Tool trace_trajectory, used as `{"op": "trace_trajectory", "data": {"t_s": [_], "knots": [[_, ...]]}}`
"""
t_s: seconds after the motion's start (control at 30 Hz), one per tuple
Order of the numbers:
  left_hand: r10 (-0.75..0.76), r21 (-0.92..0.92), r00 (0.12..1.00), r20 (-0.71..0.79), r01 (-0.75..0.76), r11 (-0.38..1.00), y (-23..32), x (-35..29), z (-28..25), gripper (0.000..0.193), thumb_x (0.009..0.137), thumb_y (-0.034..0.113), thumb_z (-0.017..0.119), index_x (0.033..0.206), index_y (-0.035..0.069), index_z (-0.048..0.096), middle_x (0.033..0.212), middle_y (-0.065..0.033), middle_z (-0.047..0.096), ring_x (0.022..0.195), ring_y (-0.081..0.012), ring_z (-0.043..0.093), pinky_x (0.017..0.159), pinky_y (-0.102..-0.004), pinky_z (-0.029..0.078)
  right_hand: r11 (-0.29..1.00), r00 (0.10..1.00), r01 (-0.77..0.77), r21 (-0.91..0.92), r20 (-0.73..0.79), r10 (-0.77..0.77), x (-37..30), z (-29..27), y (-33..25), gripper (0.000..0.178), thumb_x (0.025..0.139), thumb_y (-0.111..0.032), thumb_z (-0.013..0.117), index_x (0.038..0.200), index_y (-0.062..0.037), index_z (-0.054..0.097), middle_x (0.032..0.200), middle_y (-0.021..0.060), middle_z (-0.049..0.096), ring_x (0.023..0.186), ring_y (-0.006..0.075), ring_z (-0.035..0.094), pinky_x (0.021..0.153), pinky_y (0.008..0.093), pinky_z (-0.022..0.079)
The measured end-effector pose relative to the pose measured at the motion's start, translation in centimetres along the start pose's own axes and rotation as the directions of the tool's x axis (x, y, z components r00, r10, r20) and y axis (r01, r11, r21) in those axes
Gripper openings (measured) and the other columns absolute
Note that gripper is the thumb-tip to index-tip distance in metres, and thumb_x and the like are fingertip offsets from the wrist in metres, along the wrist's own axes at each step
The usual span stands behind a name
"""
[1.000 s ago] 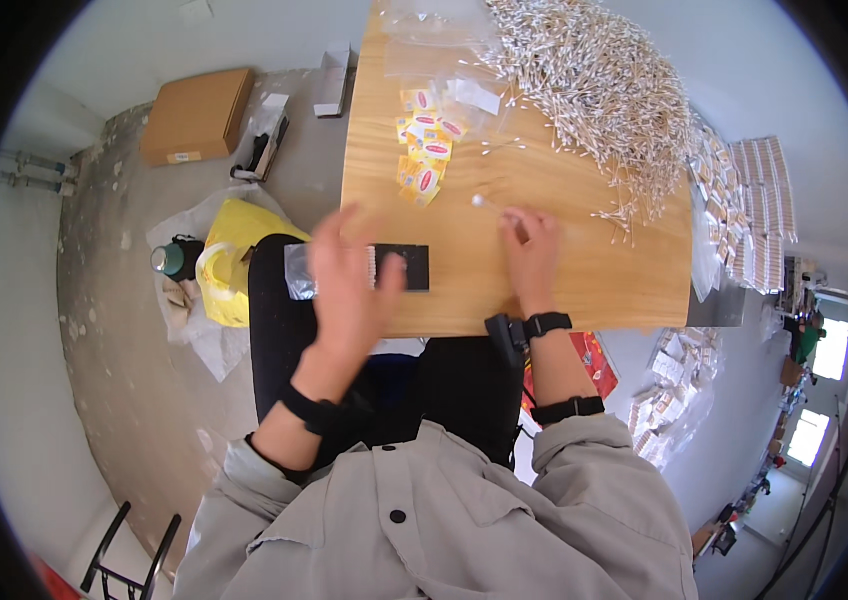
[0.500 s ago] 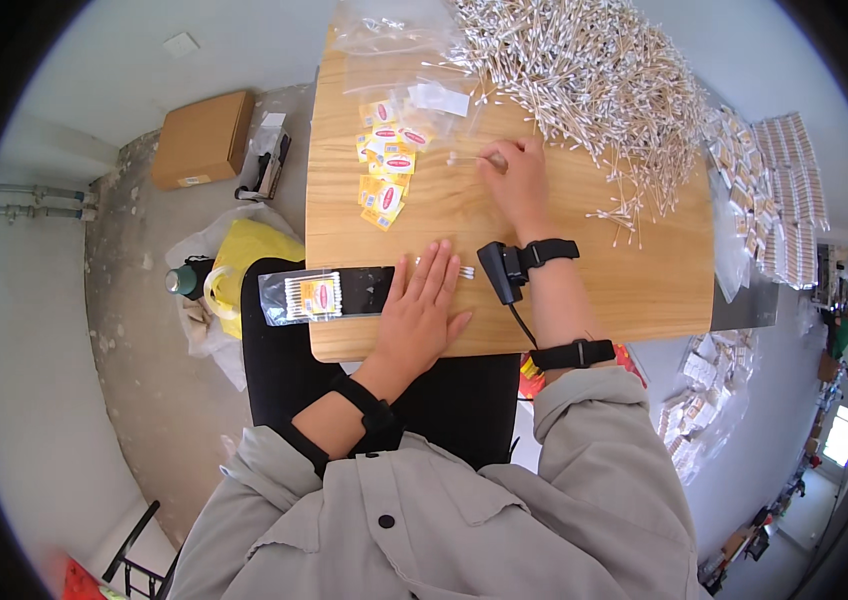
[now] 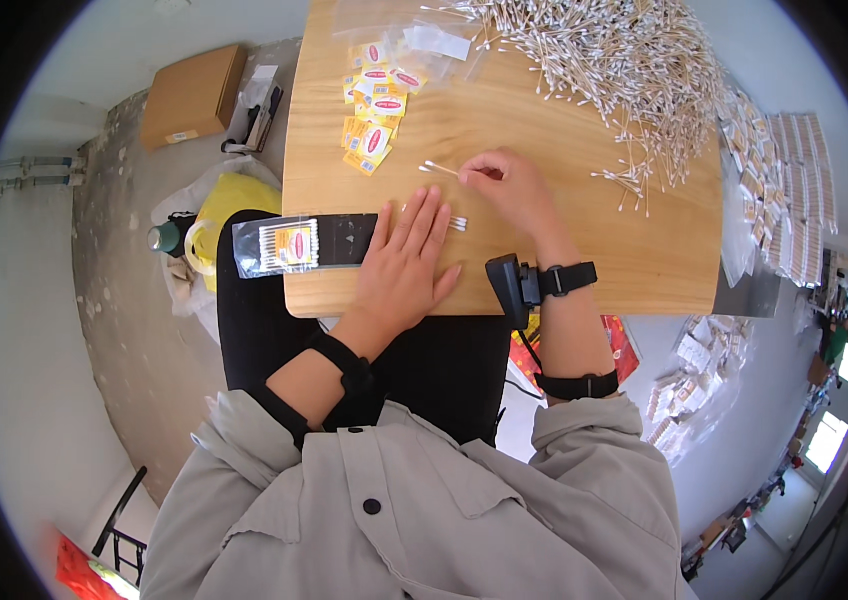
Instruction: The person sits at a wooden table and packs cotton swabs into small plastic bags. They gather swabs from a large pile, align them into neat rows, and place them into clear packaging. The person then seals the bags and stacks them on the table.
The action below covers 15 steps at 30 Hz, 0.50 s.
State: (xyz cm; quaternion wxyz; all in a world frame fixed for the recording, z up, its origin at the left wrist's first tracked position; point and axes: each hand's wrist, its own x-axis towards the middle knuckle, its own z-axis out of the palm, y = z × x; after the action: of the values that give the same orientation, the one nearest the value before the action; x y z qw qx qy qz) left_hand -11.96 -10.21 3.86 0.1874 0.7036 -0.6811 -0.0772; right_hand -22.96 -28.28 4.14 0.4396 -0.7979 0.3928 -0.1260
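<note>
My left hand [image 3: 404,255] lies flat near the table's front edge, fingers stretched out and close together. Under it are a few cotton swabs, whose white tips [image 3: 459,223] stick out beside the fingers; the rest of them is covered. A pinch of my right hand [image 3: 512,192] holds a couple of cotton swabs [image 3: 440,168] just above the wood, their tips pointing left. Beside my left hand, a black strip [image 3: 342,240] carries a clear packet of cotton swabs [image 3: 287,245] with a yellow label, reaching past the table's left edge.
A large heap of loose cotton swabs [image 3: 624,60] covers the far right of the wooden table [image 3: 564,270]. Yellow and white labels [image 3: 374,115] lie at the far left by clear plastic bags [image 3: 414,50]. Bundled swab packs [image 3: 794,190] stand beyond the right edge. A cardboard box [image 3: 194,95] rests on the floor.
My right hand has come nearer to me and a little left, with the swabs in its pinch. My left hand stays flat in its place; the whole view has shifted.
</note>
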Motion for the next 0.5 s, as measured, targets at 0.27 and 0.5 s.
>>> {"op": "trace_trajectory", "data": {"t_s": [0.27, 0.5], "knots": [[-0.008, 0.005, 1.000, 0.006, 0.008, 1.000, 0.0, -0.1, 0.0, 0.071, 0.091, 0.041, 0.056, 0.145, 0.000, 0.036, 0.156, -0.0177, 0.028, 0.146, -0.0310, 0.024, 0.118, -0.0492, 0.018, 0.982, 0.995, -0.074, 0.175, -0.053, 0.085, 1.1, -0.9, 0.8, 0.018, 0.085, -0.019, 0.070, 0.094, -0.0033, 0.072, 0.082, 0.0070, 0.070, 0.075, 0.0139, 0.063, 0.069, 0.0288, 0.050], [-0.025, -0.005, 1.000, 0.004, 0.025, 1.000, -0.1, -0.2, 0.1, 0.074, 0.090, 0.042, 0.056, 0.146, -0.001, 0.034, 0.156, -0.0178, 0.027, 0.147, -0.0307, 0.022, 0.118, -0.0497, 0.018, 0.965, 0.977, 0.201, -0.171, 0.104, -0.185, 0.3, 0.0, -0.5, 0.019, 0.087, -0.022, 0.068, 0.091, -0.0041, 0.072, 0.080, 0.0102, 0.064, 0.081, 0.0214, 0.063, 0.072, 0.0329, 0.049]]}}
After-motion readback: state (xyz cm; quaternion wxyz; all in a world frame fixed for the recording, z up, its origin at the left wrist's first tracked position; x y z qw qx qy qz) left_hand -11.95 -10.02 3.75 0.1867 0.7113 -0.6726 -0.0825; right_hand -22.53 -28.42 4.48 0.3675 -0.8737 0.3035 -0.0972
